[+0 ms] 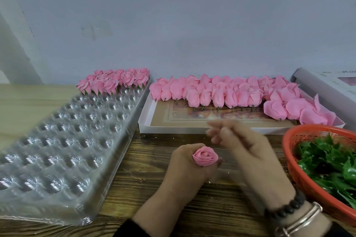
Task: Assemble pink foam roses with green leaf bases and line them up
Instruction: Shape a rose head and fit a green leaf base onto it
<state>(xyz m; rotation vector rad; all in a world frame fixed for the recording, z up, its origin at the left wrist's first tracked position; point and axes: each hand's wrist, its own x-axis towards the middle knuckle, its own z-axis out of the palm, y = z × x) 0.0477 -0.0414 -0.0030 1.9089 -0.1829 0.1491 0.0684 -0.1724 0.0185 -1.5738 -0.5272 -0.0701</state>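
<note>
Rose, one pink bloom, sits pinched in my left hand over the worktop; my right hand blurs, grip unclear. One red basket holds green leaves.

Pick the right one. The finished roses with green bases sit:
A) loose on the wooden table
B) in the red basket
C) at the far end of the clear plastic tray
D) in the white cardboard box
C: the finished roses stand in rows filling the far cups of the clear plastic tray, green bases showing beneath them.
</note>
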